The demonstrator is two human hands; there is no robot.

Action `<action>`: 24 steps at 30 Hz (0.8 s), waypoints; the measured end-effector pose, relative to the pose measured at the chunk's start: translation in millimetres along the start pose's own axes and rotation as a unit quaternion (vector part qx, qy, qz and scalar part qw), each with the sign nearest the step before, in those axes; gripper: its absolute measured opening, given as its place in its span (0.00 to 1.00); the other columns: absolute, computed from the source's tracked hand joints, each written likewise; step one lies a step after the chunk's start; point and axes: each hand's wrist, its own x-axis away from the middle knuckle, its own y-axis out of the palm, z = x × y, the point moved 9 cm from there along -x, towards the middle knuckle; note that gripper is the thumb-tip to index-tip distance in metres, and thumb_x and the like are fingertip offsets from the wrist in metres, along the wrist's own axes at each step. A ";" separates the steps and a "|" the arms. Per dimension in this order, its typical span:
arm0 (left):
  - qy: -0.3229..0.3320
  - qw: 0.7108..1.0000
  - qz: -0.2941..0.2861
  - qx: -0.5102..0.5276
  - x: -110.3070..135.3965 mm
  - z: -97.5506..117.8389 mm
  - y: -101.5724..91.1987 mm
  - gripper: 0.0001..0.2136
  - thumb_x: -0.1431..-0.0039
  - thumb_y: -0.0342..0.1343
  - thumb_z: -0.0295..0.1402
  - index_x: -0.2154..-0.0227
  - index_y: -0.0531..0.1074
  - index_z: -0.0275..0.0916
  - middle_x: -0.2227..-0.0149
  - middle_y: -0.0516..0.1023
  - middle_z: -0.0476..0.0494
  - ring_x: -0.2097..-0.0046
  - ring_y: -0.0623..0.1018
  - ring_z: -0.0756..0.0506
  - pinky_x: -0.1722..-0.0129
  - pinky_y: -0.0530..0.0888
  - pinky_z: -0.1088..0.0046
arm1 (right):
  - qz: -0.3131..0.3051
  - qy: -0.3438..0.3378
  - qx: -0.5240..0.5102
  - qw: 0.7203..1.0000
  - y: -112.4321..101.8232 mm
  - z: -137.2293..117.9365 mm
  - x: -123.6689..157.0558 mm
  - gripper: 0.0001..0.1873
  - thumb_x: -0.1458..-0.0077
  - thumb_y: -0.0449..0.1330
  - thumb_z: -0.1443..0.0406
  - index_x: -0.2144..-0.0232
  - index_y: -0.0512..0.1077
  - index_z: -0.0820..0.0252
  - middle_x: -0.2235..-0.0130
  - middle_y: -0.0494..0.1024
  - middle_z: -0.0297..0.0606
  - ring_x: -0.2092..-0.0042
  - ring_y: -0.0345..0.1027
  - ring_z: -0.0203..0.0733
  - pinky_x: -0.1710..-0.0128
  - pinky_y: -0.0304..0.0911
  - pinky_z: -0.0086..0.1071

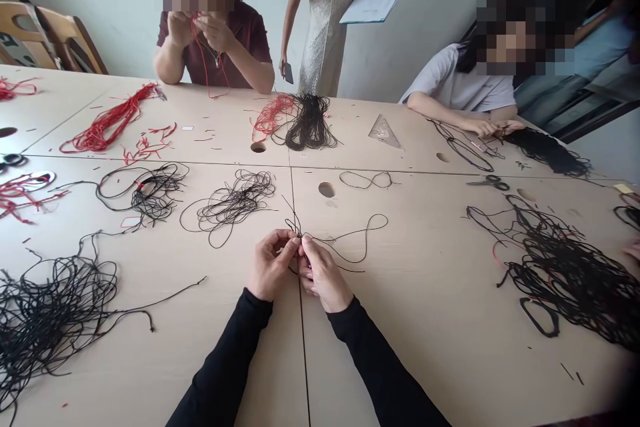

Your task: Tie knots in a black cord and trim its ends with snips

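Note:
Near the middle of the table, my left hand (273,263) and my right hand (324,272) meet, thumbs and fingertips pinched close together. Between them they grip a thin black cord (367,230). Its loose length curves out to the right across the table in a loop, and short ends stick up above my fingertips. The exact spot where the cord is pinched is hidden by my fingers. Just beyond my left hand lies a loose bundle of thin black cord (240,199). A separate looped black cord (367,179) rests farther off, past my right hand.
Tangled black cords heap at the left (50,313) and right (565,267). Scissors (489,183), a clear set square (384,131) and red cords (113,121) lie farther back. The tabletop has round holes (327,189). Two people sit opposite handling cords; another stands holding a clipboard (374,3).

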 end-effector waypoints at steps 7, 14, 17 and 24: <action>-0.001 1.000 0.000 0.005 -0.4 1.4 1.8 0.12 0.49 0.63 0.40 0.69 0.71 0.36 0.74 0.73 0.47 0.70 0.74 0.49 0.66 0.73 0.72 | -0.003 -0.004 -0.008 1.000 2.2 -3.5 0.8 0.24 0.45 0.51 0.43 0.73 0.56 0.56 0.85 0.50 0.19 0.87 0.37 0.25 0.89 0.37 0.21; 0.006 1.000 -0.009 -0.004 -0.1 4.9 3.3 0.14 0.49 0.62 0.41 0.69 0.69 0.36 0.75 0.73 0.49 0.71 0.73 0.51 0.66 0.72 0.74 | -0.011 -0.018 -0.002 1.000 4.2 -5.3 1.9 0.25 0.45 0.50 0.42 0.74 0.55 0.56 0.85 0.48 0.19 0.86 0.36 0.25 0.89 0.37 0.19; -0.007 1.000 0.003 -0.002 -0.2 1.6 0.8 0.14 0.50 0.63 0.41 0.69 0.69 0.35 0.73 0.74 0.49 0.70 0.74 0.51 0.68 0.72 0.75 | -0.005 -0.027 -0.014 1.000 2.9 -5.3 0.4 0.24 0.44 0.50 0.43 0.74 0.55 0.56 0.85 0.49 0.19 0.86 0.36 0.25 0.90 0.36 0.20; -0.042 0.995 0.047 0.071 -0.9 -6.2 -5.9 0.17 0.54 0.66 0.42 0.69 0.70 0.34 0.72 0.74 0.48 0.70 0.75 0.50 0.66 0.75 0.72 | 0.033 -0.048 0.002 0.998 -8.5 -10.6 0.9 0.21 0.41 0.47 0.45 0.69 0.61 0.55 0.83 0.49 0.20 0.86 0.36 0.27 0.88 0.36 0.23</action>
